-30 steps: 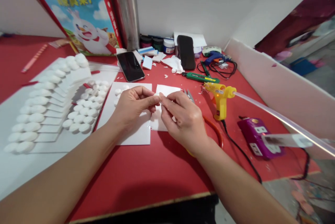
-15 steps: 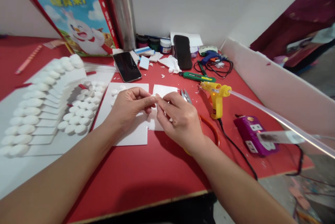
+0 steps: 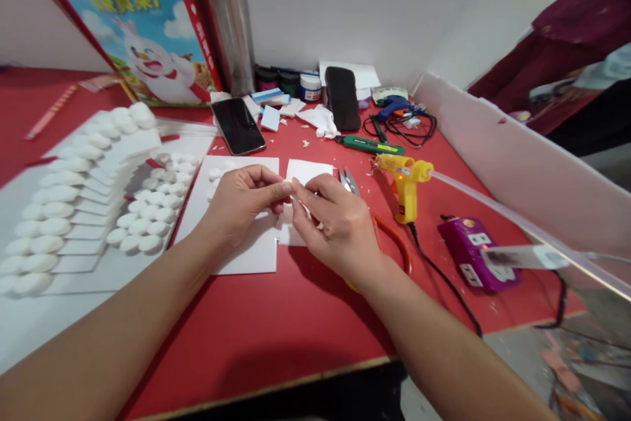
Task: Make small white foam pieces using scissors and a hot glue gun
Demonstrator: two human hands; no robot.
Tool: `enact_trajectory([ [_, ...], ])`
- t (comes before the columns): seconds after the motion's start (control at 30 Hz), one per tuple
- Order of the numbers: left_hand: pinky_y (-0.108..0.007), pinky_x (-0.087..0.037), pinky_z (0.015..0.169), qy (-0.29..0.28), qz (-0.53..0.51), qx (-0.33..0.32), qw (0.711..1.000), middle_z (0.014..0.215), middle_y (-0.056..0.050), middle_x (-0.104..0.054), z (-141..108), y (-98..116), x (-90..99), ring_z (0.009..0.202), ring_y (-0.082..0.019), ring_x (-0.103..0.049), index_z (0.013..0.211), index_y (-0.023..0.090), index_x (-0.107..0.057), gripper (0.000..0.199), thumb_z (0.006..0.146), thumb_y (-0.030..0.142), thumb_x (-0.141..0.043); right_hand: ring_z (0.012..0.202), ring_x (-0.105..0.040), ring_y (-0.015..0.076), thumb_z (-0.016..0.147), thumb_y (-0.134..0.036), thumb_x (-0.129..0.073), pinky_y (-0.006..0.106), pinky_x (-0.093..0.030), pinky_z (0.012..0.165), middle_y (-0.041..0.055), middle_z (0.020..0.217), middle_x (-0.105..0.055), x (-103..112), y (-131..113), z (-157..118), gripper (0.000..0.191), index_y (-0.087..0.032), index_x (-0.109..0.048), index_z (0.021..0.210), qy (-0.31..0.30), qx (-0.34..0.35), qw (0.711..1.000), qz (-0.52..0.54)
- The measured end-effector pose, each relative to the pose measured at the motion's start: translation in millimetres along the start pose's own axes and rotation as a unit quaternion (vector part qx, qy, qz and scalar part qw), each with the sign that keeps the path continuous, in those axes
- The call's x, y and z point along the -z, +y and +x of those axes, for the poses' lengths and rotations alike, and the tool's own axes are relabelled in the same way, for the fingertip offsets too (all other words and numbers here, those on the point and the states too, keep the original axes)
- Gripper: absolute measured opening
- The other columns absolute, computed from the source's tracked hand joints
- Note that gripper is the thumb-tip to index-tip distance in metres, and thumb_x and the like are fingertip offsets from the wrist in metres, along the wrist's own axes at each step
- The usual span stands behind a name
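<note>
My left hand (image 3: 246, 201) and my right hand (image 3: 335, 221) meet fingertip to fingertip above the table, both closed in a pinch. Between them is a small white piece (image 3: 291, 184), mostly hidden by the fingers. Under my left hand lies a white board (image 3: 246, 257) with a few white discs (image 3: 215, 175) on it. A smaller white sheet (image 3: 310, 169) lies beneath my right fingers. Scissors (image 3: 349, 180) with orange handles lie partly covered by my right hand. Left of the board, rows of white oval pieces (image 3: 148, 212) sit close together.
A yellow glue gun (image 3: 407, 184) with a long clear stick stands right, near a purple power block (image 3: 476, 253). Stacked white strips with ovals (image 3: 56, 211) fill the left. Two phones (image 3: 239, 125), a green cutter (image 3: 372, 144), a steel bottle (image 3: 227, 27) and paint jars (image 3: 310, 87) stand or lie behind.
My hands hold almost the same pinch in the same place. The view has shifted very slightly. At the far right, the dark red clothing of another person has moved.
</note>
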State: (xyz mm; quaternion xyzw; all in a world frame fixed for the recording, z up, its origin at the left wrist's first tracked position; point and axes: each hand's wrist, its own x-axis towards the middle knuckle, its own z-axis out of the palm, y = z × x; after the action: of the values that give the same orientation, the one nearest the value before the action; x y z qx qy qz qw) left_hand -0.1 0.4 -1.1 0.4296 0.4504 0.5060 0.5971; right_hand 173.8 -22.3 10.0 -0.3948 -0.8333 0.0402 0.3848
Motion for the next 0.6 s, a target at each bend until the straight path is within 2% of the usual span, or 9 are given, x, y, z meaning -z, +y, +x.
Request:
enact_trajectory([
  [0.27,-0.019,-0.051,0.052,-0.006,-0.001,0.002,1.0,0.059,-0.001,-0.068,1.5,-0.6,0.0,0.052,-0.01,-0.061,0.073,0.013,-0.07,0.024,0.072,0.027,-0.091,0.074,-0.062,0.0166,0.102,-0.02,-0.051,0.03,-0.05,0.064,0.0102,0.091,-0.068,-0.5,1.7,-1.3,0.029,-0.01,-0.077,0.107,-0.001,-0.001,1.0,0.0],
  [0.6,-0.02,-0.05,0.053,-0.01,-0.002,0.009,1.0,0.06,0.0,-0.068,-1.2,1.6,0.0,0.052,-0.01,-0.061,0.073,0.014,-0.07,0.023,0.074,0.026,-0.09,0.073,-0.062,0.0161,0.103,-0.022,-0.049,0.03,-0.051,0.063,0.01,0.089,-0.068,0.4,0.1,-0.5,0.031,-0.011,-0.078,0.104,-0.004,-0.003,1.0,-0.01],
])
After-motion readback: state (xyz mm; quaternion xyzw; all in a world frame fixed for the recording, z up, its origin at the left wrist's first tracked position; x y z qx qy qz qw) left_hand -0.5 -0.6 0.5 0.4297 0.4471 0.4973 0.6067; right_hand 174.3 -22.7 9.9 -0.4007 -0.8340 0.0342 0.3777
